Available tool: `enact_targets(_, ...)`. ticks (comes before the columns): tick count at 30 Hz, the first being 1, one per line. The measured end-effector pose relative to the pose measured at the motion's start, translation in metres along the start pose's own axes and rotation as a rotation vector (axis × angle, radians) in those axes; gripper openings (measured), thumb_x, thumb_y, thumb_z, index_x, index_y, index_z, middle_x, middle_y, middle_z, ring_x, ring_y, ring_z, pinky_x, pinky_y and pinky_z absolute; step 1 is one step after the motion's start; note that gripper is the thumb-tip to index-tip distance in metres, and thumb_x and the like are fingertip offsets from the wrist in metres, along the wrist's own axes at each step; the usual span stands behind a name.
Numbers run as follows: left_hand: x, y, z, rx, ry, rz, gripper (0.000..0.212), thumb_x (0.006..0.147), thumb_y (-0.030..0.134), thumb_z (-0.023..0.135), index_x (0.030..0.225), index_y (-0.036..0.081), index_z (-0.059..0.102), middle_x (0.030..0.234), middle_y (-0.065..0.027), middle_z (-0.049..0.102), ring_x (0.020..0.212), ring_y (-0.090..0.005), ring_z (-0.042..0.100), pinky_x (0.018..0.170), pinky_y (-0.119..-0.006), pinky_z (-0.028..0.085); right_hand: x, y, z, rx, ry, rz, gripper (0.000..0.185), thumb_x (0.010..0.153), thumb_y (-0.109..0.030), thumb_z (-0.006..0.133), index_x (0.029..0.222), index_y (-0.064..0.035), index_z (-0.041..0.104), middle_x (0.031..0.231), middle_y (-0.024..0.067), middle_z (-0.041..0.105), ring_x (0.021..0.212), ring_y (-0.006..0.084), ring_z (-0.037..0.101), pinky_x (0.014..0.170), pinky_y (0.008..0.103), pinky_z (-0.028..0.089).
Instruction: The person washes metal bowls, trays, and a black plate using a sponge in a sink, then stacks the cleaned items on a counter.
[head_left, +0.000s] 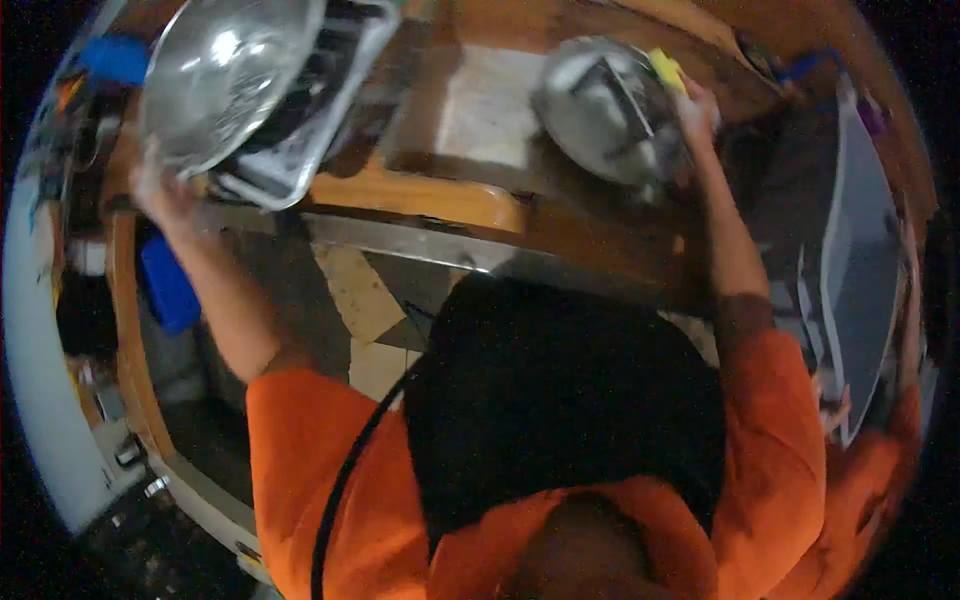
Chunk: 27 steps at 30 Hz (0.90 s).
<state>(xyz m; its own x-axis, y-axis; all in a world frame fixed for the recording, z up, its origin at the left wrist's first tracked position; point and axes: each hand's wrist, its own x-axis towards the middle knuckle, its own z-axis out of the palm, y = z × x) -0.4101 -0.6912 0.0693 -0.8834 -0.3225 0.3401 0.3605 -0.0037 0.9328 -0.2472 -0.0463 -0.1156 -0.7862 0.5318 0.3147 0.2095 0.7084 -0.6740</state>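
At the upper left my left hand (166, 191) grips the near rim of a large round metal bowl (217, 97), which is tilted and lies over a light-rimmed tray (300, 169). My right hand (697, 112), at the upper right, holds a yellow sponge (667, 71) beside another round metal vessel (592, 112). A thin straight piece shows across that second vessel; blur hides what it is. A pale flat board or sheet (491, 105) lies between the two vessels on the brown worktop (420, 97).
An orange-brown wooden board (420, 196) lies near the worktop's metal edge (405, 241). A blue container (171, 285) stands lower left. To the right, a co-worker in an orange sleeve (862, 487) has hands at a large grey panel (866, 262). Cardboard pieces (360, 292) lie below.
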Motion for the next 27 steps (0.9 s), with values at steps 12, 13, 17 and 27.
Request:
enact_targets(12,-0.173,-0.008,0.245,0.371,-0.628,0.185,0.038,0.082,0.022,0.049,0.114,0.001,0.051,0.112,-0.0144,0.054,0.101,-0.0262,0.052,0.087,-0.035,0.040,-0.029,0.023,-0.017,-0.045,0.080,0.549,0.040,0.073,-0.034,0.053,0.096,-0.0025,0.059,0.078,0.0128,0.060,0.072,0.0247,0.057,0.062,0.0360,0.043)
enact_targets(13,-0.191,-0.034,0.277,0.217,-1.094,-0.213,0.035,0.081,0.017,0.051,0.113,0.004,0.054,0.113,-0.0123,0.055,0.100,-0.0252,0.053,0.086,-0.035,0.041,-0.030,0.008,-0.018,-0.117,0.057,0.604,0.043,0.072,-0.039,0.051,0.094,-0.0030,0.058,0.080,0.0174,0.062,0.073,0.0340,0.059,0.061,0.0405,0.043)
enact_targets(17,-0.251,-0.191,0.337,0.677,-1.521,1.396,0.042,0.082,0.026,0.053,0.120,0.008,0.048,0.122,-0.0111,0.048,0.105,-0.0275,0.050,0.088,-0.036,0.039,-0.034,-0.023,-0.020,0.033,0.107,0.651,0.038,0.073,-0.030,0.056,0.098,-0.0005,0.057,0.083,0.0092,0.059,0.074,0.0177,0.054,0.067,0.0320,0.043)
enact_targets(27,-0.302,-0.269,0.432,0.901,-2.263,0.695,0.046,0.080,0.032,0.056,0.117,0.008,0.047,0.122,-0.0150,0.045,0.111,-0.0318,0.043,0.094,-0.040,0.034,-0.087,-0.019,-0.033,0.121,0.177,0.621,0.033,0.075,-0.010,0.056,0.107,-0.0047,0.055,0.101,0.0140,0.059,0.094,0.0252,0.057,0.083,0.0313,0.042)
